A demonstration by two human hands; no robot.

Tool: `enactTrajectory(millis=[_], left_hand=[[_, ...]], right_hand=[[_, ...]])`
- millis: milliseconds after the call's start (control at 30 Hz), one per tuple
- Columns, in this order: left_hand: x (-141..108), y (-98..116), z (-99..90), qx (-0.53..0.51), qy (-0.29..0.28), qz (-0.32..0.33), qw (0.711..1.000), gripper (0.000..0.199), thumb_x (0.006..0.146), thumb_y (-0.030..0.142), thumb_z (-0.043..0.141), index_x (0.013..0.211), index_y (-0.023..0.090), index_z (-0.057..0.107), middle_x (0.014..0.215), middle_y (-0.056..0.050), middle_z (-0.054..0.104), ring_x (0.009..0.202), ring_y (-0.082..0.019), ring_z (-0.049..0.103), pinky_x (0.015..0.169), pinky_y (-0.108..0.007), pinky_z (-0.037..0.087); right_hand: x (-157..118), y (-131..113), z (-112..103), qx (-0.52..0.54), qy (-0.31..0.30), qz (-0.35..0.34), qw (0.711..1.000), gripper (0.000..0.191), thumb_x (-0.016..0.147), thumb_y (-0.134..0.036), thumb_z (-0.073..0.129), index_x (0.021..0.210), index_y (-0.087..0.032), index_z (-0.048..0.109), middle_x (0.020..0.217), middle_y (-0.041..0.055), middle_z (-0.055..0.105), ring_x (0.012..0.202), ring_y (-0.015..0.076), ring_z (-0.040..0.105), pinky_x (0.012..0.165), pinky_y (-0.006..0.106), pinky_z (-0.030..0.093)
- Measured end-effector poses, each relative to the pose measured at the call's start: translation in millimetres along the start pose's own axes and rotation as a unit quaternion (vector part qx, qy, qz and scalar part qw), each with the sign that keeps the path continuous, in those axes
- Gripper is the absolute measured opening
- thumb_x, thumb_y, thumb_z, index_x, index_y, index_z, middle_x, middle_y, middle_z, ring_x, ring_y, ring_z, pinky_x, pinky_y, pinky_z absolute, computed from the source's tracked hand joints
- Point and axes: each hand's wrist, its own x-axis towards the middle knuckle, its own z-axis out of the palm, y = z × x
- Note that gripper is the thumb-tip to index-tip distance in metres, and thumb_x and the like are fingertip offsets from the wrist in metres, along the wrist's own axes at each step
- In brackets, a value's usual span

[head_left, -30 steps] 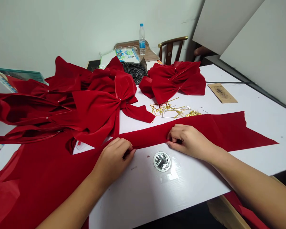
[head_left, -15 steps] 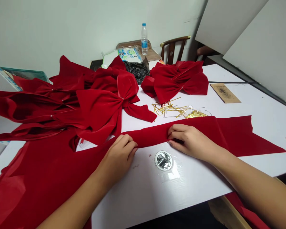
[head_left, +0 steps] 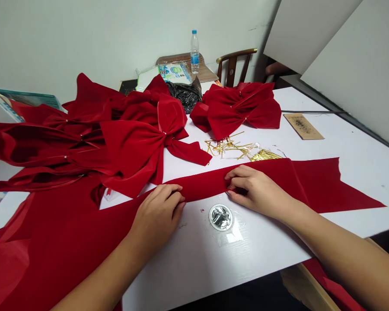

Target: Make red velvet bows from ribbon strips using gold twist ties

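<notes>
A long red velvet ribbon [head_left: 201, 188] lies across the white table, its right end cut in a notch and its left part running down to the lower left. My left hand [head_left: 160, 211] is closed on the ribbon's near edge, fingers curled over it. Farther right, my right hand [head_left: 256, 190] pinches the ribbon between thumb and fingers. Just beyond it lie loose gold twist ties [head_left: 225, 147] and a clear bag of gold twist ties [head_left: 266, 154]. Near the front, a round silver disc [head_left: 221, 217] sits under clear tape between my hands.
Piled red bows [head_left: 132, 144] fill the left side, and more red bows [head_left: 243, 108] lie at the back. Behind are a black plastic bag [head_left: 188, 95], a water bottle [head_left: 195, 54] and a wooden chair [head_left: 231, 71]. A cardboard piece [head_left: 304, 126] lies on the right.
The view has shifted slightly, so everything appears a little farther left. Both hands keep nearly the same place on the ribbon; the left fingers lie slightly flatter.
</notes>
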Motion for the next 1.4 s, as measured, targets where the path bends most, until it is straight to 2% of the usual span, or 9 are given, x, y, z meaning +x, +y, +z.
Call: enactTrajectory(millis=[133, 367, 733, 967, 1100, 1167, 1267, 1300, 1400], left_hand=[[1.0, 0.0, -0.2, -0.012, -0.003, -0.004, 1.000, 0.015, 0.098, 0.020, 0.055, 0.090, 0.017, 0.067, 0.111, -0.007, 0.072, 0.100, -0.025, 0.068, 0.083, -0.041, 0.059], [2.1, -1.9, 1.6, -0.066, -0.012, -0.010, 0.998, 0.014, 0.098, 0.017, 0.056, 0.090, 0.016, 0.067, 0.097, -0.006, 0.070, 0.088, -0.020, 0.065, 0.078, -0.036, 0.056], [2.2, -8.1, 0.5, -0.086, 0.043, 0.014, 0.995, 0.013, 0.095, 0.018, 0.067, 0.087, 0.018, 0.078, 0.092, -0.003, 0.075, 0.081, -0.015, 0.069, 0.074, -0.029, 0.058], [1.5, -5.0, -0.3, -0.104, 0.074, -0.022, 0.992, 0.015, 0.093, 0.021, 0.070, 0.078, 0.020, 0.073, 0.090, -0.001, 0.076, 0.082, -0.016, 0.072, 0.074, -0.029, 0.059], [0.6, -6.0, -1.3, -0.108, 0.074, -0.020, 0.991, 0.017, 0.094, 0.023, 0.070, 0.077, 0.019, 0.069, 0.090, -0.001, 0.076, 0.082, -0.016, 0.071, 0.075, -0.031, 0.058], [1.0, -7.3, -1.1, -0.105, 0.061, -0.024, 0.992, 0.018, 0.093, 0.023, 0.070, 0.076, 0.018, 0.065, 0.085, -0.001, 0.074, 0.079, -0.016, 0.070, 0.071, -0.030, 0.056], [2.2, -8.7, 0.2, -0.090, 0.026, -0.022, 0.995, 0.010, 0.095, 0.021, 0.067, 0.086, 0.018, 0.065, 0.082, -0.001, 0.070, 0.076, -0.017, 0.065, 0.067, -0.030, 0.052], [2.6, -8.8, 0.8, -0.088, 0.015, -0.015, 0.996, 0.005, 0.097, 0.020, 0.064, 0.093, 0.018, 0.067, 0.085, -0.001, 0.069, 0.078, -0.017, 0.064, 0.068, -0.030, 0.052], [3.4, -8.2, 1.9, -0.092, -0.008, 0.011, 0.996, 0.016, 0.101, 0.017, 0.055, 0.106, 0.019, 0.070, 0.092, -0.003, 0.068, 0.083, -0.017, 0.063, 0.075, -0.032, 0.053]], right_hand=[[0.5, -0.3, -0.5, -0.001, -0.018, 0.021, 1.000, 0.013, 0.090, -0.017, 0.064, 0.077, -0.016, 0.065, 0.095, 0.0093, 0.069, 0.091, 0.0217, 0.065, 0.078, 0.034, 0.055], [0.5, 0.0, 1.8, 0.002, -0.022, 0.032, 0.999, 0.015, 0.089, -0.016, 0.064, 0.074, -0.016, 0.061, 0.081, 0.0055, 0.066, 0.081, 0.0187, 0.061, 0.073, 0.031, 0.049], [0.4, 7.1, -0.6, 0.049, -0.001, 0.012, 0.999, 0.019, 0.091, -0.015, 0.066, 0.071, -0.015, 0.066, 0.090, 0.0066, 0.072, 0.078, 0.0150, 0.065, 0.072, 0.027, 0.050], [0.2, 7.0, 0.1, 0.072, 0.003, 0.026, 0.997, 0.024, 0.090, -0.014, 0.067, 0.067, -0.017, 0.059, 0.086, 0.0046, 0.072, 0.076, 0.0141, 0.066, 0.071, 0.026, 0.049], [-0.1, 7.0, -0.5, 0.044, -0.004, 0.044, 0.998, 0.025, 0.089, -0.014, 0.068, 0.068, -0.017, 0.053, 0.082, 0.0042, 0.068, 0.074, 0.0148, 0.062, 0.068, 0.026, 0.046], [-0.4, 6.8, -1.3, 0.029, -0.011, 0.045, 0.998, 0.023, 0.089, -0.014, 0.067, 0.072, -0.018, 0.053, 0.080, 0.0036, 0.066, 0.073, 0.0150, 0.059, 0.066, 0.026, 0.044], [-0.7, 6.0, -2.1, 0.019, -0.022, 0.026, 0.999, 0.004, 0.092, -0.014, 0.062, 0.090, -0.017, 0.062, 0.089, 0.0052, 0.066, 0.082, 0.0171, 0.061, 0.071, 0.027, 0.046], [-0.7, 5.7, -2.0, 0.015, -0.025, 0.017, 0.999, 0.007, 0.094, -0.014, 0.059, 0.098, -0.017, 0.064, 0.093, 0.0063, 0.067, 0.085, 0.0180, 0.062, 0.074, 0.028, 0.047], [-0.6, 5.0, -1.5, 0.002, -0.041, -0.002, 0.999, 0.018, 0.100, -0.018, 0.053, 0.107, -0.017, 0.070, 0.097, 0.0084, 0.065, 0.088, 0.0191, 0.063, 0.078, 0.030, 0.050]])
